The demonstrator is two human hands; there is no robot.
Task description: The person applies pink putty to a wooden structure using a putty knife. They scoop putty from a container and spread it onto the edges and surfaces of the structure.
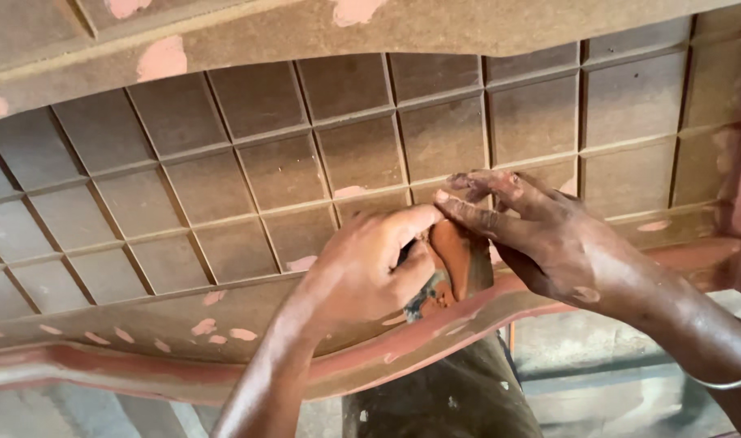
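Head view: left hand (pixel 362 272) was clenched around a reddish putty-smeared pad (pixel 452 259), pressed at the grid-carved wooden panel (pixel 224 186) lower edge. Right hand (pixel 541 231), fingers spread, touched its top. Pad looked soft, light, greasy; best gripped by its back.

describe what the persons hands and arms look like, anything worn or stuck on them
Both forearms are bare, with no sleeves and no gloves. The right hand is smeared with reddish-brown paste over the fingers and knuckles, with a pale patch near the wrist. A thin silver metal bangle circles the right wrist. The left hand looks cleaner, with only faint reddish dust. No rings or watch show.
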